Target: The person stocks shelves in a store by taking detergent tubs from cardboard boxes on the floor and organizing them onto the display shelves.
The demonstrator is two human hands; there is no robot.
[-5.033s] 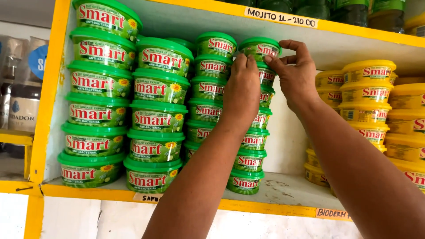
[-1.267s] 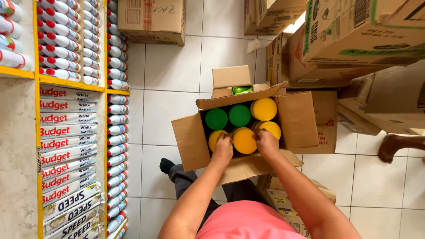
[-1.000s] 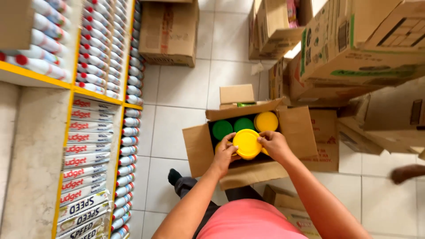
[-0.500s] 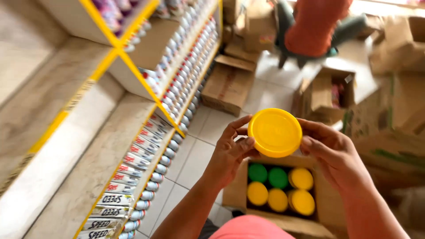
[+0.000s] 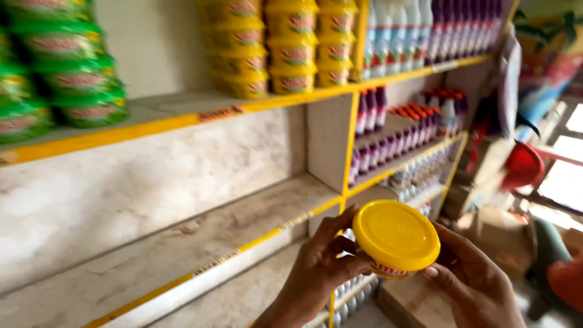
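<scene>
I hold a round yellow tub (image 5: pixel 396 238) with a yellow lid between both hands, low in the middle of the view. My left hand (image 5: pixel 319 273) grips its left side with fingers curled under the rim. My right hand (image 5: pixel 477 280) cups its right side. The tub is in the air in front of the shelving, below the shelf (image 5: pixel 182 115) that carries stacks of yellow tubs (image 5: pixel 273 48) and stacks of green tubs (image 5: pixel 54 73).
The shelf unit has yellow edges and a bare concrete shelf (image 5: pixel 182 243) at mid height. Rows of bottles (image 5: pixel 443 30) with coloured caps fill the compartments to the right. Cardboard boxes (image 5: pixel 480 194) and a red object (image 5: pixel 522 164) lie blurred at far right.
I took one yellow tub out of the open cardboard box on the floor and lifted it. My view swung up from the floor to the shelves.
</scene>
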